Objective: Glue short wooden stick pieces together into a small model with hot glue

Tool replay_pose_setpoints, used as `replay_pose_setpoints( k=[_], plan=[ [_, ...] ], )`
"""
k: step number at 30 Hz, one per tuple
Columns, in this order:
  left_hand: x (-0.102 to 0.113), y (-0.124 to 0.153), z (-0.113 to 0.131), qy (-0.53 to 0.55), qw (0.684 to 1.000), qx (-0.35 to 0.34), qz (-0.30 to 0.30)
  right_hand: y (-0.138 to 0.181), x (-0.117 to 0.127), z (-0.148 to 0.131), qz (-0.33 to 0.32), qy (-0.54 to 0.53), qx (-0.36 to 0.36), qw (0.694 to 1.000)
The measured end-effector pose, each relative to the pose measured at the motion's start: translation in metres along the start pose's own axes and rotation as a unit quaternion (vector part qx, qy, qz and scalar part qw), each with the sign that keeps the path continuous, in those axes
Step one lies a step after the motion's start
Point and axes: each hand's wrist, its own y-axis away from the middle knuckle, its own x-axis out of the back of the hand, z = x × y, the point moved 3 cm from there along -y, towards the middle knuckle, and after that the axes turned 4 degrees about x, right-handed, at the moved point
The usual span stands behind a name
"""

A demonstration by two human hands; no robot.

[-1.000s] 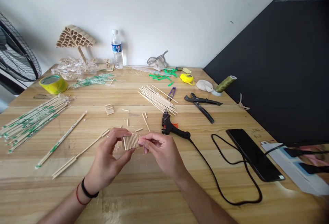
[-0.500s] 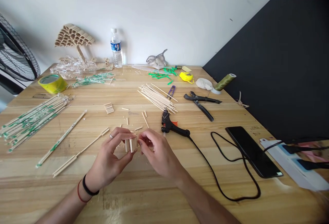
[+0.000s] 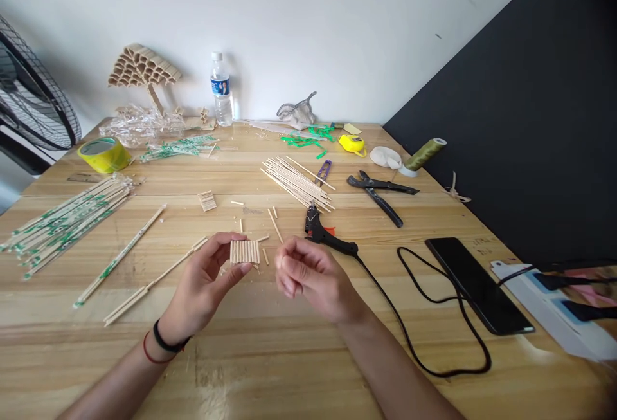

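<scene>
My left hand (image 3: 205, 282) pinches a small panel of short wooden sticks (image 3: 244, 251) between thumb and fingers, held flat-faced above the wooden table (image 3: 270, 349). My right hand (image 3: 308, 275) hovers just right of the panel, apart from it, fingers curled loosely with nothing visible in them. A black glue gun (image 3: 328, 237) lies just beyond my right hand, its cord trailing right. Short cut stick pieces (image 3: 272, 224) are scattered behind the panel.
A bundle of bare skewers (image 3: 296, 183), black pliers (image 3: 380, 191), wrapped chopsticks (image 3: 62, 217), yellow tape roll (image 3: 103, 154), water bottle (image 3: 221, 91), thread spool (image 3: 424, 154), and a phone (image 3: 477, 285) lie around. A fan (image 3: 33, 101) stands at left.
The right hand let go of the stick panel and drew back to the right. The left hand turned the panel so its flat face shows again.
</scene>
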Motion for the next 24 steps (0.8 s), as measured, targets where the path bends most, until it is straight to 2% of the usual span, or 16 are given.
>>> replay_pose_setpoints(
  k=[2,4,5,7,11,15,17,18,19,21,24],
  plan=[
    [0.001,0.000,-0.001,0.017,1.000,0.018,0.008,0.005,-0.007,0.000,-0.087,0.055,-0.065,0.993],
    [0.003,-0.001,-0.003,0.030,0.999,0.036,0.016,0.010,-0.015,0.006,-0.191,0.147,-0.128,0.962],
    [0.004,-0.001,-0.004,0.035,0.998,0.042,0.019,0.011,-0.017,0.010,-0.227,0.207,-0.138,0.942],
    [0.005,-0.002,-0.005,0.039,0.998,0.051,0.023,0.010,-0.020,0.015,-0.233,0.322,-0.117,0.910],
    [0.007,-0.007,-0.007,0.039,0.997,0.068,0.025,0.002,-0.011,0.014,-0.115,0.403,-0.075,0.905],
    [0.008,-0.012,-0.010,0.071,0.994,0.080,0.020,-0.003,0.019,-0.007,0.012,0.463,-0.018,0.886],
    [0.009,-0.013,-0.012,0.092,0.993,0.079,0.009,-0.003,0.043,-0.020,0.111,0.515,-0.006,0.850],
    [0.009,-0.014,-0.013,0.104,0.992,0.077,0.002,-0.001,0.056,-0.025,0.165,0.555,-0.015,0.815],
    [0.009,-0.015,-0.015,0.117,0.990,0.075,-0.007,0.000,0.067,-0.029,0.196,0.574,-0.018,0.795],
    [0.008,-0.015,-0.018,0.141,0.987,0.073,-0.029,0.003,0.084,-0.032,0.215,0.598,-0.019,0.772],
    [0.005,-0.016,-0.024,0.157,0.982,0.082,-0.064,0.008,0.101,-0.028,0.208,0.622,-0.037,0.754]
  ],
)
